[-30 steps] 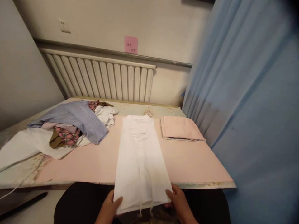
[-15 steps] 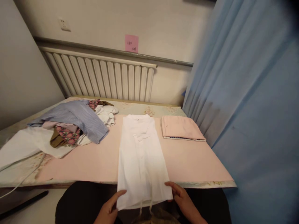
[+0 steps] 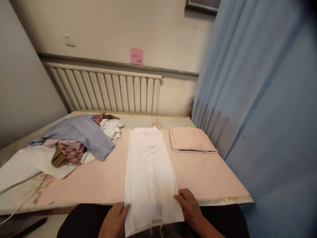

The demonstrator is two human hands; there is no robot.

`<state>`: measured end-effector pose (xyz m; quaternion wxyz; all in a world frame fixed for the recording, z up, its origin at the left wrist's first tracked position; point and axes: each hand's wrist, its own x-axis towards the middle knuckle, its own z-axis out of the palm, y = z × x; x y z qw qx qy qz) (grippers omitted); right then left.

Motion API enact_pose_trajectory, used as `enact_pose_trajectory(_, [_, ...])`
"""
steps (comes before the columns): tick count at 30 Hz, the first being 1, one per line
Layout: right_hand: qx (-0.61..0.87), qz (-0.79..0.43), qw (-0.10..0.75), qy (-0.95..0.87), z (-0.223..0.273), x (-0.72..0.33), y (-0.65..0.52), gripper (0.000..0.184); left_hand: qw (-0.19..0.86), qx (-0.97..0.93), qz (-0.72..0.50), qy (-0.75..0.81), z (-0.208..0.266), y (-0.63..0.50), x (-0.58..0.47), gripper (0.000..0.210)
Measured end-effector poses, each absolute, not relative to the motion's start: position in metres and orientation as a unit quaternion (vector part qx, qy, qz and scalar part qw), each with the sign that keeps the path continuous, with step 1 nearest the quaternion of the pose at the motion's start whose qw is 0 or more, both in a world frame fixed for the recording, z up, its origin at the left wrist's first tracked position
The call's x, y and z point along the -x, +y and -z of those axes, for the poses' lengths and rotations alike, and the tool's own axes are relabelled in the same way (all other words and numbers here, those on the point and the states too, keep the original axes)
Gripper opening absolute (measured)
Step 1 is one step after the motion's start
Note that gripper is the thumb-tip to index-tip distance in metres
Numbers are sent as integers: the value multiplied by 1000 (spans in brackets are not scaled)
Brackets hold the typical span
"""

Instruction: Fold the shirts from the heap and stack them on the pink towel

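Okay, so on my head cam feed the biggest thing is the pale wall (image 3: 163, 29) at the back, then a blue curtain (image 3: 267, 99) hanging down my whole right side. In front of me is a tabletop (image 3: 173, 121) with a flowery cover, and most of it is under a pink sheet (image 3: 99, 185). A white radiator (image 3: 106, 91) sits behind it, low on the wall. Over on the left there's a messy heap of clothes (image 3: 81, 130), blue striped cloth on top with white, brown and red flowery bits poking out. Main thing is the white shirt (image 3: 146, 185): flat in the middle of the pink sheet, collar at the far end, bottom end hanging past the near edge over my lap, with a couple of thin strings at the hem. Just right of the collar end, a bit apart, is a folded pink bundle (image 3: 192, 138). Now my hands: left hand (image 3: 115, 218) is on the left edge of the shirt near the bottom, thumb right at the cloth, and right hand (image 3: 189, 206) is on the opposite edge with its fingers bent. Grip-wise I honestly can't tell if either one is pinching or just touching, since the undersides are hidden. Smallest stuff: a pink note (image 3: 136, 56) with writing above the radiator, and a wall outlet (image 3: 69, 40) to its left.
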<state>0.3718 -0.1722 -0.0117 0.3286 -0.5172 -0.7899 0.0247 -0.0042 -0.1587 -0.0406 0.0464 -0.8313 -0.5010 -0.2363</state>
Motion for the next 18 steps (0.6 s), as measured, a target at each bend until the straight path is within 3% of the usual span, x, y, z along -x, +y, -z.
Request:
enact_pose_trajectory(4, [457, 15, 302, -836, 15, -383, -160, 46, 130, 853, 203, -462, 28, -138, 6, 68])
enact_pose_trajectory(8, [392, -38, 239, -888, 11, -390, -145, 58, 130, 896, 157, -394, 15, -121, 4, 83])
enact_pose_trajectory(13, [367, -123, 221, -895, -6, -388, -130, 49, 43, 927, 141, -344, 3, -111, 2, 85])
enact_pose_trajectory(18, [348, -192, 288, -871, -25, -385, -131, 32, -47, 935, 173, -305, -8, -112, 10, 69])
